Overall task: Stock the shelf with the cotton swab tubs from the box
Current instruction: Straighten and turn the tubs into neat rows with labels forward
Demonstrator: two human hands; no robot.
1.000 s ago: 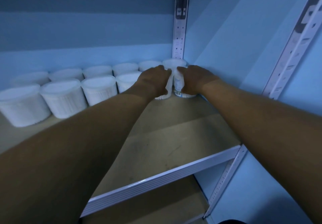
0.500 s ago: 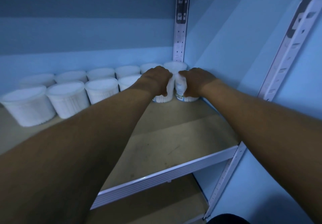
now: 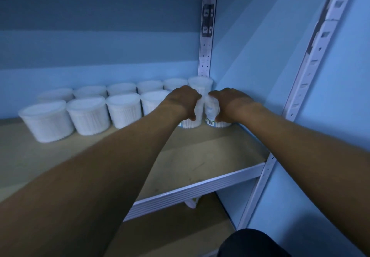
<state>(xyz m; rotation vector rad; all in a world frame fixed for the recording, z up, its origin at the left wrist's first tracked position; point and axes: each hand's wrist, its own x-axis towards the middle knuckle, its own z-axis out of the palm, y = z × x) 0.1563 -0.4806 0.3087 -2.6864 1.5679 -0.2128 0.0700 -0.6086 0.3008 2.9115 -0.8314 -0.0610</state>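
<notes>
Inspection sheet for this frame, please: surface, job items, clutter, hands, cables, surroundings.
Surface: wooden shelf board, front part bare.
Job's things: two rows of cotton swab tubs at the back; two more tubs being set at the right end.
Clutter: small white object under the shelf edge, unclear.
Grip: left hand and right hand each hold a tub.
Cables: nothing seen.
Surroundings: blue walls, white slotted uprights.

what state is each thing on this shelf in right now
left hand: grip curled round a tub
right hand: grip curled round a tub
left tub: upright on the shelf, held
right tub: upright at the corner, held
other tubs: lidded, upright, in two rows
shelf: front part bare
</notes>
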